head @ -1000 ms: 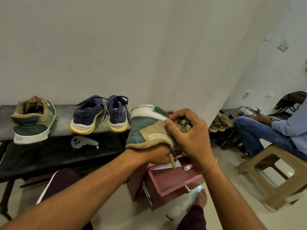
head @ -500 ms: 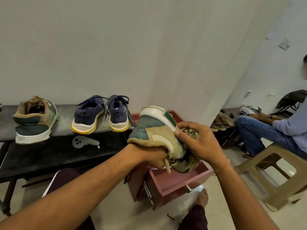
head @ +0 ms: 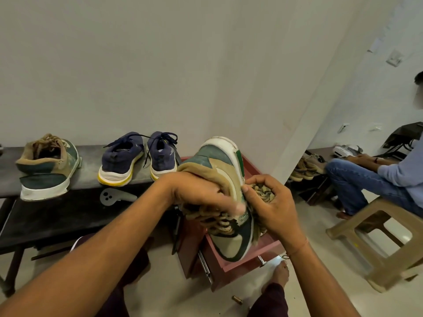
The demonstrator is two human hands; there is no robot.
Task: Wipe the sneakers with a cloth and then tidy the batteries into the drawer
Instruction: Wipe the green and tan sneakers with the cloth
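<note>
While the wipe step looks mid-way, nothing of the battery step shows as done.

Biggest first. The dark bench [head: 57, 216] along the wall carries three shoes: the matching sneaker [head: 45, 165] at its left end and the navy pair [head: 121, 161] side by side toward the right. Can't tell which of those are already wiped, no visible difference in finish. A grey controller [head: 116, 197] lies on the bench in front of them, not part of the job.

The red-brown drawer [head: 238, 275] is pulled out, right of the bench and directly below the hands. Contents are hidden behind the shoe, so no count of batteries inside.

The tan-green sneaker [head: 219, 165] is held in the air over the drawer, heel up toward the wall, toe pointing down.

- Left hand [head: 201, 195]: wrapped round the upper at the lace area, fingertips blurred, grip looks firm.
- Right hand [head: 272, 202]: fingers curled round the bunched cloth [head: 261, 191], thumb against the sole edge, cloth touching the shoe's right side.

Smallest: one battery [head: 237, 300] lies on the floor near the person's foot, below the drawer, not put away.

My read: at least this shoe is unfinished, the others are unknown, and the battery tidy is not started.
</note>
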